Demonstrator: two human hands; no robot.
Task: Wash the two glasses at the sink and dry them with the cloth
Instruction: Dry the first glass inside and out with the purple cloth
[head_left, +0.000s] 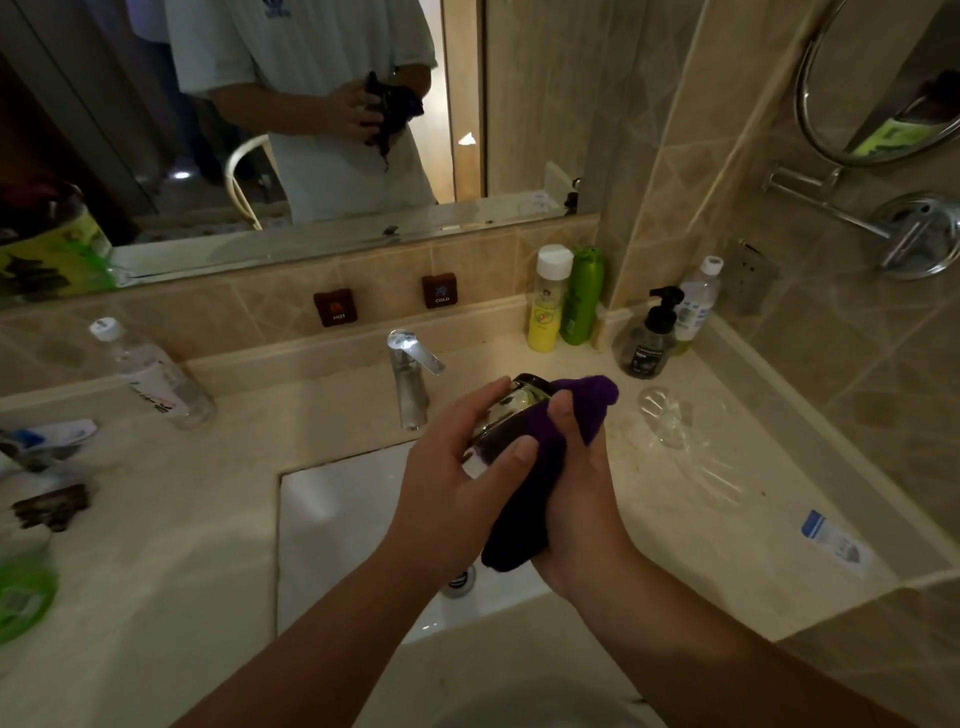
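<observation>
Above the white sink (337, 519), my left hand (452, 467) grips a clear glass (511, 415) tipped on its side, thumb and fingers curled round its wall. My right hand (576, 499) holds a dark purple cloth (540, 467) wrapped against the glass's right side and underside, with a fold sticking up past the fingers. A second clear glass (667, 415) stands on the beige counter to the right of the hands, apart from them.
A chrome tap (410, 374) stands behind the sink, just left of the hands. Soap and shampoo bottles (566, 299) crowd the back right corner. A plastic water bottle (156, 376) stands at the left. A mirror (260, 130) fills the wall ahead.
</observation>
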